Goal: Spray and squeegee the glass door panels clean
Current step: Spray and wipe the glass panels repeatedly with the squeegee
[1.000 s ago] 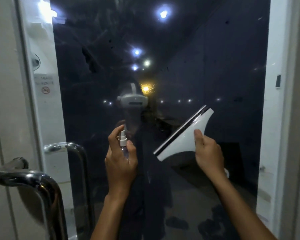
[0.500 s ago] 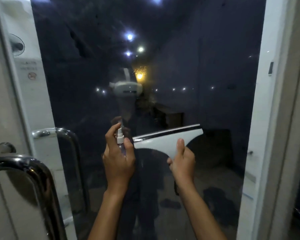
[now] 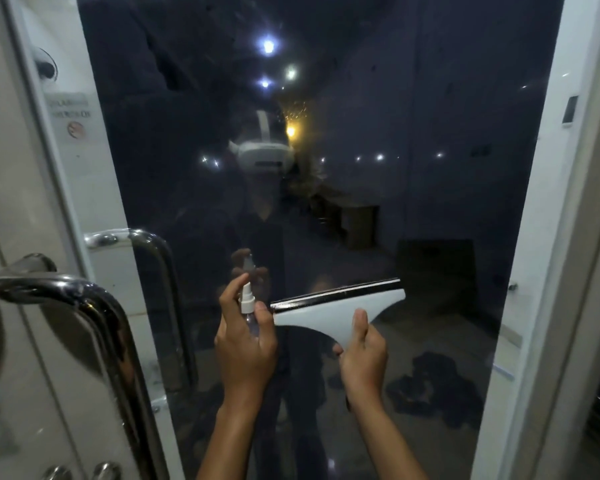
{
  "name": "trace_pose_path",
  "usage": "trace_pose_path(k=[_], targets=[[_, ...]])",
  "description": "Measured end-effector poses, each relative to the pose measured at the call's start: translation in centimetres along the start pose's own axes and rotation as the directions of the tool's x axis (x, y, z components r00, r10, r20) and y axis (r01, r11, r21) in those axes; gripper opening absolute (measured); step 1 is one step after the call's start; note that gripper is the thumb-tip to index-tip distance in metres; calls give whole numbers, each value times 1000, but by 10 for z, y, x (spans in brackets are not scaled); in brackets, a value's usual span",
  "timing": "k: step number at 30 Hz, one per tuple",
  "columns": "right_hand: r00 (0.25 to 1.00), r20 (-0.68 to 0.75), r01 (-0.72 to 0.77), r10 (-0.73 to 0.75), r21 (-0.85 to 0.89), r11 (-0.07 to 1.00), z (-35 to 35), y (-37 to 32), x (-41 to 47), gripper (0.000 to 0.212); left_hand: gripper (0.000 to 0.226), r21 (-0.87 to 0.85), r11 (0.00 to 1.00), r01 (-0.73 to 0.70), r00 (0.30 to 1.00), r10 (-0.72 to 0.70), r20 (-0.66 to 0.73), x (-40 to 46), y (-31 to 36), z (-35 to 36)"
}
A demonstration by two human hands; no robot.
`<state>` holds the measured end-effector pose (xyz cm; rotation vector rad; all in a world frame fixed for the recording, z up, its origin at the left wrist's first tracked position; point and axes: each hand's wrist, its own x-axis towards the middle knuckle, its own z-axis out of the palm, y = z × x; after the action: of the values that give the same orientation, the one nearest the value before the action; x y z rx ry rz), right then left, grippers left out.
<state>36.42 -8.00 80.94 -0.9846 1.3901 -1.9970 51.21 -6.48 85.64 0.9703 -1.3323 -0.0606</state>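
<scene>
Two hands: right hand (image 3: 362, 355) grips squeegee (image 3: 336, 308), blade now levelled from tilted, stroke-ready; left hand (image 3: 245, 344) holds spray bottle (image 3: 248, 306).

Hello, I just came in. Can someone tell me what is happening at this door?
A person is cleaning the glass door panel. The left hand holds a small spray bottle, nozzle up, close to the glass. The right hand grips a white squeegee, its dark blade edge on top and nearly level, just right of the bottle. A chrome pull handle is at the left. Whether the blade touches the glass cannot be told.
</scene>
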Motion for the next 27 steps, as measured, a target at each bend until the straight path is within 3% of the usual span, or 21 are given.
trace_pose_path(k=[3, 8, 15, 20, 22, 27], targets=[[1000, -13, -13, 12, -69, 998, -8, 20, 0, 51, 38, -3, 1000, 13, 1000, -13, 7, -7, -4, -2], [977, -62, -212, 206, -108, 971, -33, 81, -33, 55, 39, -39, 998, 54, 998, -53, 13, -27, -11, -5], [980, -42, -194, 192, -40, 980, -31, 71, -35, 51, 38, 8, 993, 121, 990, -121, 69, -68, -21, 1], [951, -21, -310, 310, -138, 941, -42, 111, -45, 64, 40, 69, 984, 167, 982, -172, 78, -88, -33, -6], [936, -30, -350, 350, -159, 923, -49, 123, -58, 59, 41, 67, 982, 178, 981, -182, 66, -91, -34, -10], [954, -36, -299, 298, -201, 933, -54, 109, -73, 57, 37, 61, 978, 198, 979, -201, 41, -85, -31, -17]])
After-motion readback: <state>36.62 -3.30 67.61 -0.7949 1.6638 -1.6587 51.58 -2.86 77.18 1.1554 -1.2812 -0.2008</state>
